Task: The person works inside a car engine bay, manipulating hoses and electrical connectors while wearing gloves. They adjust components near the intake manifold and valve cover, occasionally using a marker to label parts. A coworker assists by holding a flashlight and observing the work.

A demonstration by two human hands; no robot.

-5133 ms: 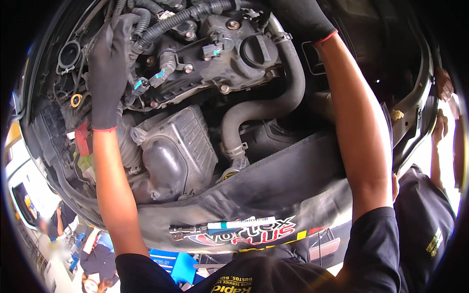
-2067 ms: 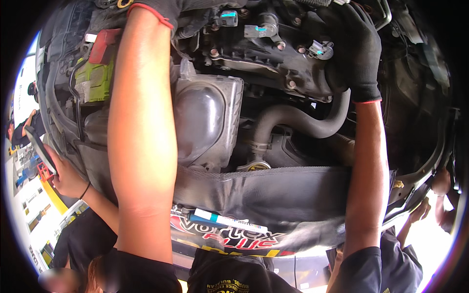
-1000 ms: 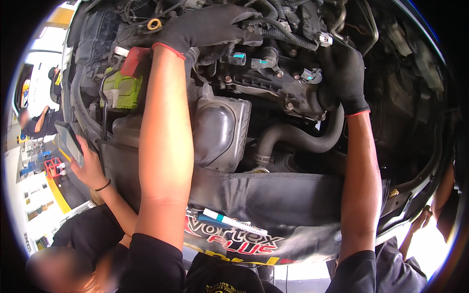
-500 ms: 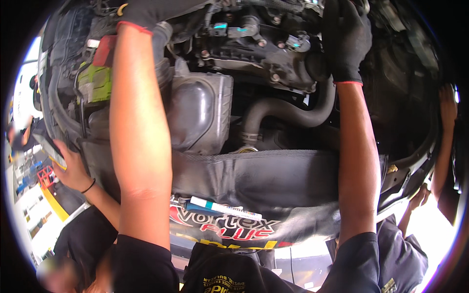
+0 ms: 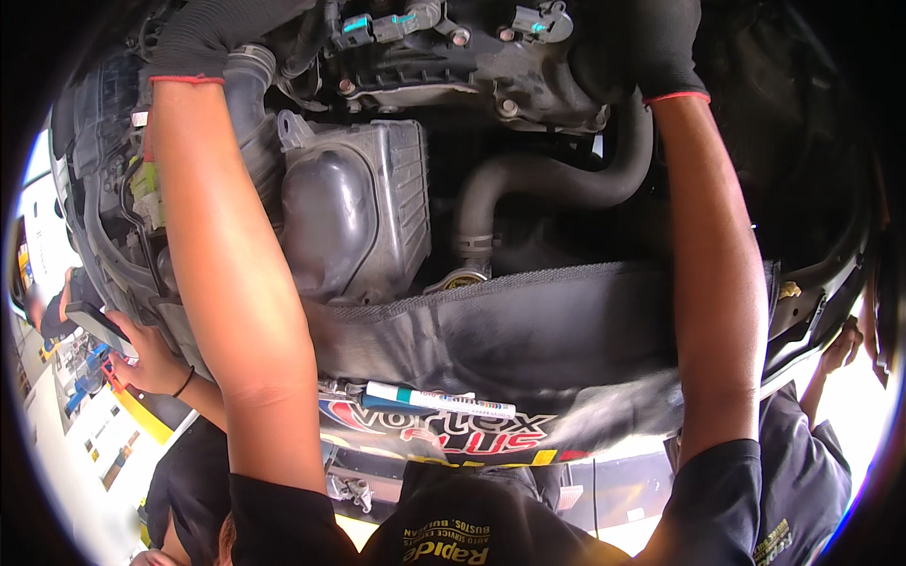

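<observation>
Both my arms reach deep into a car's engine bay. My left hand [image 5: 212, 40], in a black glove with a red cuff, is at the upper left, by the ribbed air intake hose [image 5: 247, 90]; its fingers are cut off by the upper edge. My right hand [image 5: 665, 45], gloved alike, is at the upper right beside the engine's valve cover [image 5: 491, 80], just above the thick curved radiator hose [image 5: 547, 179]. Its fingers are out of sight too. Ignition coils with turquoise-marked connectors [image 5: 354, 30] lie between the hands. The black air filter box [image 5: 354, 203] sits below them.
A black fender cover [image 5: 566, 321] hangs over the front edge, with white markers [image 5: 439, 398] tucked in it. The radiator cap [image 5: 462, 279] shows behind it. At the left a person's hand [image 5: 151, 363] holds a phone [image 5: 99, 325]; another person's hand [image 5: 843, 344] is at the right.
My view has shifted and leaned closer to the engine. Both hands now sit higher in the picture, the left one further left. The person at the left holds the phone more plainly in view.
</observation>
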